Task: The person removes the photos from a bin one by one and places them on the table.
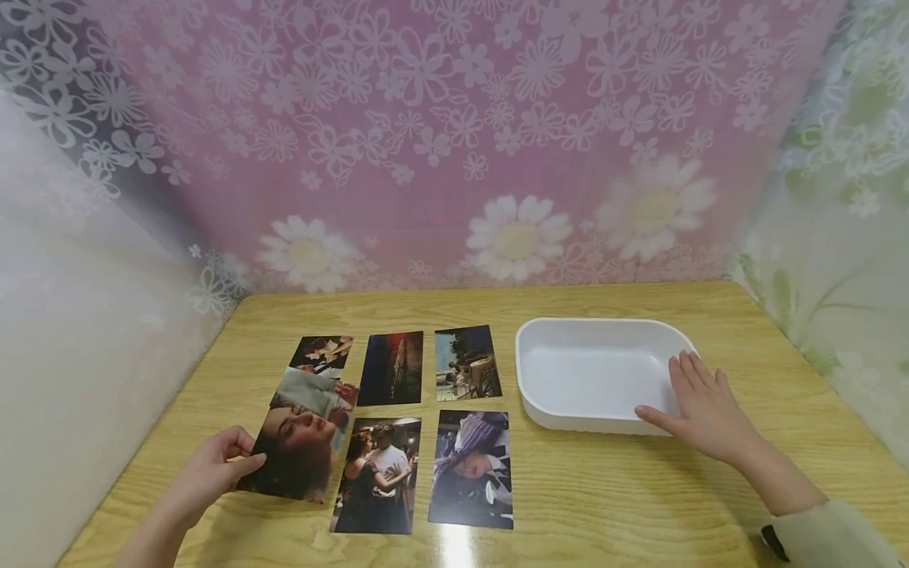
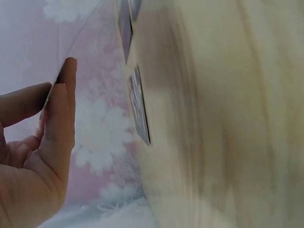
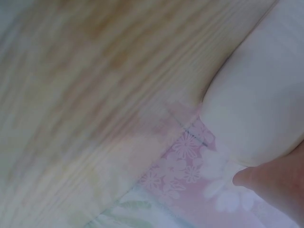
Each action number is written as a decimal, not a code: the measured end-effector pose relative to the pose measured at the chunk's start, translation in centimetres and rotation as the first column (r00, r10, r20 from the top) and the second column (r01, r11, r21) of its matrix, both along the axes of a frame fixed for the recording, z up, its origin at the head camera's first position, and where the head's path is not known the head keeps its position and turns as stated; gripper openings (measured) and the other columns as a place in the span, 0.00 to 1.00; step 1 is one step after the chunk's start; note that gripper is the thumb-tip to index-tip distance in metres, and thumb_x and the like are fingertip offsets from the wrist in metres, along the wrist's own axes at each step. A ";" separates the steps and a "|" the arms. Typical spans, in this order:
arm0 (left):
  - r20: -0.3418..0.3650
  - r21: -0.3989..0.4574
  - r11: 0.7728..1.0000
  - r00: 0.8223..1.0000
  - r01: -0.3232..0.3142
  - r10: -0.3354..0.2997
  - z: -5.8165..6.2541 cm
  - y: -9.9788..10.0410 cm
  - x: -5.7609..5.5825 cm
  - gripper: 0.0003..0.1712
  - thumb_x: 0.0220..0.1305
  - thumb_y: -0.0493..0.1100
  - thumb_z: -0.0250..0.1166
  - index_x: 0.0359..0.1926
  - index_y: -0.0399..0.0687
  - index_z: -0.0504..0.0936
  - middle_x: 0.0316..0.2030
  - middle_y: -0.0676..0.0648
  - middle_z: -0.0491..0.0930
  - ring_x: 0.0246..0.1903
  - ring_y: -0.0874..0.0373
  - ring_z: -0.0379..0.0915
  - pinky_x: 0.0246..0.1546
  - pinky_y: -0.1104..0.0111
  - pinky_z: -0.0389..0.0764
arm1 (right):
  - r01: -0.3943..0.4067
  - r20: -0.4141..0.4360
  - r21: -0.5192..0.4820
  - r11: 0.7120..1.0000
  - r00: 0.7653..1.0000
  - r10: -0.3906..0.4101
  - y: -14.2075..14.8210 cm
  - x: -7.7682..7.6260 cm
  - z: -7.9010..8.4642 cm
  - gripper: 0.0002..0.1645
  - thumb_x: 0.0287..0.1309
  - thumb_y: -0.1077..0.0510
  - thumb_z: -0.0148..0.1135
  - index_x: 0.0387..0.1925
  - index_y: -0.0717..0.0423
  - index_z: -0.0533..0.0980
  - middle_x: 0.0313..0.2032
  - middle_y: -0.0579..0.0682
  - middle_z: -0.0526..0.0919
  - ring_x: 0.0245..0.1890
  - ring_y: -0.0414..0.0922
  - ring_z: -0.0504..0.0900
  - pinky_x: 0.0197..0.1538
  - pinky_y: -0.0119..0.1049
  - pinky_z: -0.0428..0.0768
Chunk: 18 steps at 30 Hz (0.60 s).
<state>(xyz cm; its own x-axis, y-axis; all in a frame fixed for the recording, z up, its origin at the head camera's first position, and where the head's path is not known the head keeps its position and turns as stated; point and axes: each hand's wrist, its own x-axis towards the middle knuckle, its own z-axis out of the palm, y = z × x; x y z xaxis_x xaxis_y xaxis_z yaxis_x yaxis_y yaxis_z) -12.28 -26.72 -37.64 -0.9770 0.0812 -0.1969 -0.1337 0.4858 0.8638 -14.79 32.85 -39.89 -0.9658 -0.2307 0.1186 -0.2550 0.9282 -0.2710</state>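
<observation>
My left hand (image 1: 216,465) pinches a photo card (image 1: 294,450) with a large face on it, thumb on top at its lower left corner. In the left wrist view the same card (image 2: 76,38) shows nearly edge-on between thumb and fingers, above the table. It overlaps the lower part of a photo card (image 1: 323,353) at the back left. On the right, a white rectangular tray (image 1: 589,426) stands on the table. My right hand (image 1: 713,414) rests at its right end with straight fingers over the rim, thumb at the front edge.
Photo cards lie in rows left of the tray: a dark red and blue one (image 1: 392,368), an outdoor scene (image 1: 469,364), a dancing couple (image 1: 376,477) and a purple hat (image 1: 470,469). The wooden table (image 1: 604,505) meets a flowered pink backdrop (image 1: 412,197).
</observation>
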 end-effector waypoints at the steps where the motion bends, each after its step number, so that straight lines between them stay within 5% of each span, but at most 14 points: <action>1: 0.009 -0.018 1.000 1.000 0.011 -0.011 -0.1 -0.3 0.1 0.09 0.56 0.32 0.58 0.28 0.35 0.64 0.19 0.52 0.60 0.12 0.65 0.52 0.16 0.72 0.64 | 0.000 0.000 0.001 1.000 1.000 0.000 0.0 0.0 0.0 0.57 0.53 0.37 0.53 0.58 0.83 0.44 0.58 0.80 0.41 0.62 0.65 0.33 0.56 0.61 0.29; 10: 0.056 -0.168 0.975 0.989 0.147 -0.139 -0.6 -2.3 0.7 0.11 0.55 0.35 0.60 0.26 0.36 0.65 0.22 0.50 0.64 0.14 0.64 0.59 0.16 0.72 0.65 | 0.003 0.000 0.014 1.000 1.000 -0.003 0.1 -0.3 -0.1 0.57 0.53 0.37 0.53 0.58 0.84 0.45 0.58 0.80 0.42 0.62 0.66 0.34 0.56 0.62 0.31; 18: 0.124 -0.205 0.933 0.953 0.297 -0.276 -1.4 -3.3 1.1 0.11 0.53 0.32 0.61 0.22 0.39 0.65 0.15 0.52 0.62 0.13 0.65 0.58 0.14 0.72 0.65 | 0.004 0.006 0.018 1.000 1.000 -0.004 0.1 -0.4 0.0 0.57 0.54 0.37 0.52 0.59 0.83 0.44 0.59 0.79 0.41 0.62 0.65 0.33 0.56 0.61 0.29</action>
